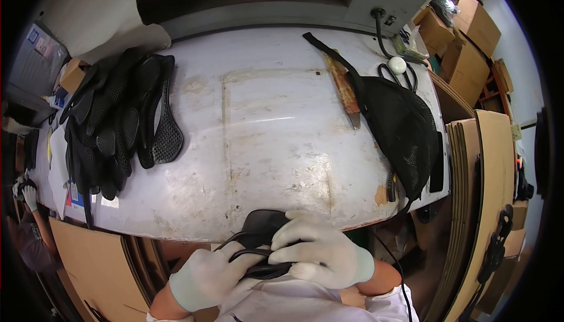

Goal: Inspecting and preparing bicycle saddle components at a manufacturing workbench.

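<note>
Both my hands wear white gloves with pale green cuffs, close to my body at the table's near edge. Between them is a black, curved flexible piece (264,226) with a smooth flap and dark looped edges below. My left hand (210,275) grips its left side, the fingers partly hidden behind the loops. On the other side my right hand (320,251) has its fingers bent over the flap and the edging. A heap of black mesh pieces (117,116) with rounded ends lies on the table's left. To the right rests a larger black mesh piece (393,128) with a strap.
The worn white table (270,140) spans the middle. A rusty-handled blade (345,93) lies by the large mesh piece, near a white ball-shaped object (397,65) and black-handled scissors (411,78). Flat cardboard (493,187) stands at right. Another person's gloved hand (28,195) shows far left.
</note>
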